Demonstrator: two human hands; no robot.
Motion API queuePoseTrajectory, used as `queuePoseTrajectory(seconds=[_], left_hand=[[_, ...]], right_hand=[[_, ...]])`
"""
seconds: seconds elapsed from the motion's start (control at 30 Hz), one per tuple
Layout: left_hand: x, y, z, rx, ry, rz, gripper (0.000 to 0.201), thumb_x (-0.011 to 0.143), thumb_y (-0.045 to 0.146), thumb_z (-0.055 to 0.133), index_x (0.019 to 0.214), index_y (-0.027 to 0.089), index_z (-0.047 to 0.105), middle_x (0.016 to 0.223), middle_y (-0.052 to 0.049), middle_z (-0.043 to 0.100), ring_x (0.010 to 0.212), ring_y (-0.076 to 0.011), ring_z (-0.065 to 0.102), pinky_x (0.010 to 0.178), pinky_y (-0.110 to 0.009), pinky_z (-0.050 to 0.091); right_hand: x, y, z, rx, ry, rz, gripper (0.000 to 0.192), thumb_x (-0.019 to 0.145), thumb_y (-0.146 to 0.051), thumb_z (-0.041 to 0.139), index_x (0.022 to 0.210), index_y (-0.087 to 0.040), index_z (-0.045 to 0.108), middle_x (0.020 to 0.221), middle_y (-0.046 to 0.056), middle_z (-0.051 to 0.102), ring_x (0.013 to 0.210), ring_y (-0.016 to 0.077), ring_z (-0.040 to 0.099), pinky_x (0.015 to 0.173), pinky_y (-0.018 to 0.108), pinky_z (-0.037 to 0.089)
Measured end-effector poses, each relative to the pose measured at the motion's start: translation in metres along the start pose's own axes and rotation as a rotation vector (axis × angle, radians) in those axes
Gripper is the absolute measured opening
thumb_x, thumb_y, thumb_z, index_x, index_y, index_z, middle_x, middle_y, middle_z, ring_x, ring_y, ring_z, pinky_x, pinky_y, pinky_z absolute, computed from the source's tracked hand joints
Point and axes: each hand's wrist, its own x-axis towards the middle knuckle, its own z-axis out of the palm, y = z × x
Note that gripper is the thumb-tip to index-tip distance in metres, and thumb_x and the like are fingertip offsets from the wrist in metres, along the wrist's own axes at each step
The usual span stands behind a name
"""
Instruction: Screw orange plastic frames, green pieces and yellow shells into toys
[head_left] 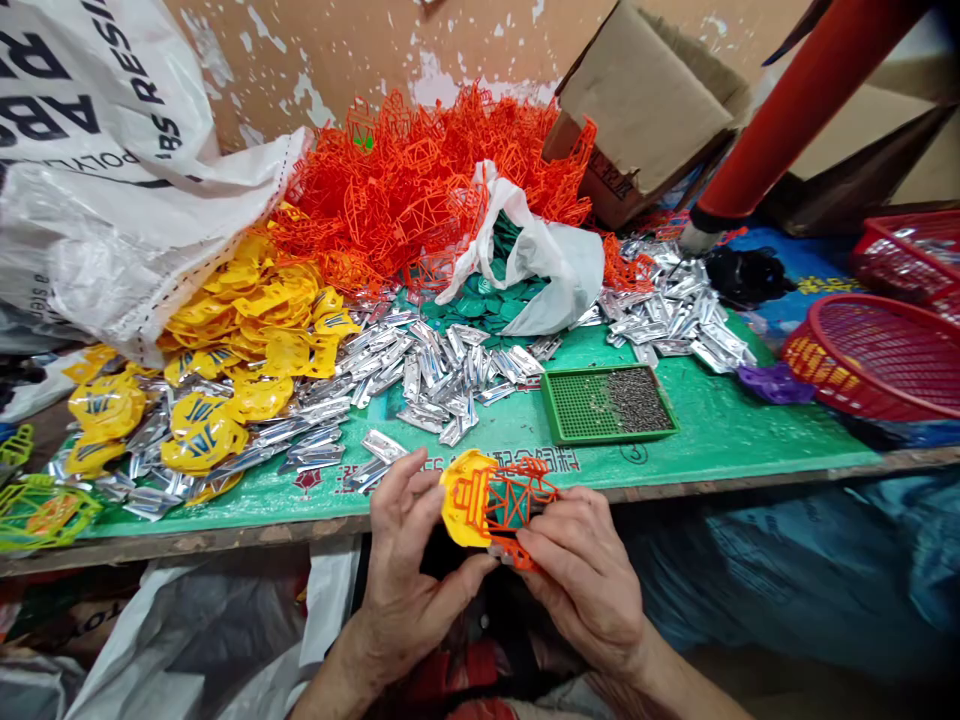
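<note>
In front of the table edge, both hands hold one small assembly: a yellow plastic piece (pixel 459 522) with an orange openwork plastic frame (pixel 511 497) joined to it. My left hand (pixel 409 560) is closed on the yellow piece, fingers at its left edge and thumb below. Wrapped around the frame's right end is my right hand (pixel 581 565); its fingertips hide part of the frame. Something dark green shows through the frame's bars. Just beyond lies a green tray (pixel 581 425) holding many tiny metal parts, with silver strip-like pieces (pixel 442 365) to its left.
Yellow pieces (pixel 255 310) spill from a white sack (pixel 150 220) at left. Orange frames (pixel 420 190) are heaped at the back. A white bag (pixel 562 280) holds green discs. Red baskets (pixel 885 385), a cardboard box (pixel 645 90) and a slanting red pole (pixel 802 110) stand right.
</note>
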Motion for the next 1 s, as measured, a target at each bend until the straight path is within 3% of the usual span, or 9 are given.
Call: queuePoseTrajectory(seconds=[0.07,0.17,0.3,0.47,0.6,0.73,0.9,1.0], left_hand=[[0.006,-0.001,-0.007,0.048,-0.096,0.119,0.056,0.08,0.011,0.068,0.13,0.025,0.046,0.148,-0.015,0.028,0.128,-0.0279,0.046,0.095,-0.042,0.052],[0.009,-0.002,-0.011,0.077,-0.19,0.166,0.039,0.082,0.008,0.064,0.117,0.022,0.055,0.149,-0.013,0.03,0.134,-0.0285,0.039,0.098,-0.04,0.051],[0.008,-0.001,-0.008,0.145,-0.194,0.192,0.027,0.083,0.008,0.063,0.107,0.019,0.057,0.151,-0.014,0.029,0.136,-0.0292,0.038,0.102,-0.043,0.047],[0.011,0.005,-0.008,0.273,-0.18,0.232,0.018,0.08,0.011,0.068,0.095,0.017,0.062,0.159,-0.011,0.014,0.138,-0.0326,0.032,0.108,-0.047,0.041],[0.015,0.008,-0.01,0.313,-0.227,0.33,0.029,0.077,0.003,0.067,0.099,0.022,0.067,0.144,-0.007,0.042,0.135,-0.0338,0.033,0.105,-0.05,0.043],[0.02,0.009,-0.01,0.28,-0.285,0.31,0.031,0.08,0.001,0.061,0.101,0.023,0.068,0.124,-0.007,0.061,0.134,-0.0327,0.033,0.103,-0.052,0.045],[0.025,0.017,-0.008,0.215,-0.276,0.324,0.028,0.08,-0.003,0.055,0.094,0.019,0.067,0.093,-0.006,0.068,0.123,-0.0288,0.041,0.105,-0.049,0.042],[0.027,0.021,-0.006,0.191,-0.297,0.286,0.027,0.08,-0.003,0.054,0.093,0.018,0.065,0.089,-0.006,0.067,0.114,-0.027,0.046,0.105,-0.051,0.04]], right_hand=[[0.0,0.0,-0.001,-0.006,-0.001,-0.014,0.01,0.086,-0.013,0.063,0.095,-0.015,0.065,0.079,0.003,0.07,0.075,0.0157,0.058,0.082,0.041,0.041],[-0.001,0.0,-0.003,-0.054,-0.006,-0.031,0.011,0.085,-0.013,0.062,0.095,-0.015,0.065,0.079,0.003,0.07,0.075,0.0159,0.059,0.083,0.041,0.041],[-0.003,0.002,-0.005,-0.136,-0.006,-0.073,0.009,0.085,-0.015,0.062,0.093,-0.017,0.065,0.078,0.001,0.071,0.074,0.0143,0.059,0.084,0.04,0.042],[-0.006,0.003,-0.002,-0.129,0.028,-0.088,0.007,0.086,-0.014,0.061,0.092,-0.017,0.065,0.077,0.001,0.071,0.074,0.0144,0.059,0.085,0.041,0.041],[-0.007,0.003,-0.001,-0.133,0.022,-0.073,0.007,0.086,-0.014,0.06,0.091,-0.017,0.065,0.077,0.001,0.071,0.075,0.0147,0.058,0.086,0.041,0.041],[-0.008,0.004,-0.003,-0.127,-0.018,-0.06,0.006,0.086,-0.014,0.06,0.089,-0.016,0.064,0.077,0.001,0.069,0.074,0.0148,0.059,0.084,0.039,0.039],[-0.01,0.004,-0.003,-0.062,-0.046,-0.008,0.007,0.089,-0.016,0.057,0.089,-0.017,0.064,0.075,0.001,0.069,0.073,0.0145,0.057,0.083,0.038,0.037],[-0.011,0.001,-0.002,-0.02,-0.088,0.06,0.009,0.091,-0.018,0.054,0.09,-0.016,0.063,0.074,0.001,0.067,0.071,0.0138,0.055,0.079,0.037,0.036]])
